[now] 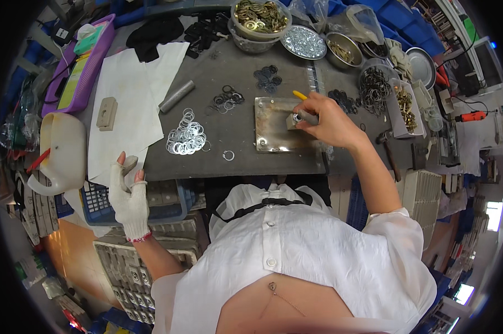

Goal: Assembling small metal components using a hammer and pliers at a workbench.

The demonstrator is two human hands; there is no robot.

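My right hand (328, 118) is bare and closed over a steel plate (271, 136) with screws at its corners. Between its fingers is a short grey metal rod (308, 117), its end at a small beige block (291, 122) on the plate. A yellow handle tip (300, 95) shows just beyond the fingers; the rest is hidden. My left hand (130, 200), in a white glove with bare fingertips, is at the table's front edge. Its finger and thumb close on a small grey piece (130, 165), partly hidden. Silver retaining rings (186, 135) lie heaped between the hands, with one loose ring (228, 156) nearer me.
White paper (126, 83) on the left carries a beige block (106, 114). A metal cylinder (177, 96) lies beside it. Dark rings (268, 78) sit farther back. Bowls of brass parts (259, 19) line the far edge. A hammer (389, 153) lies at right.
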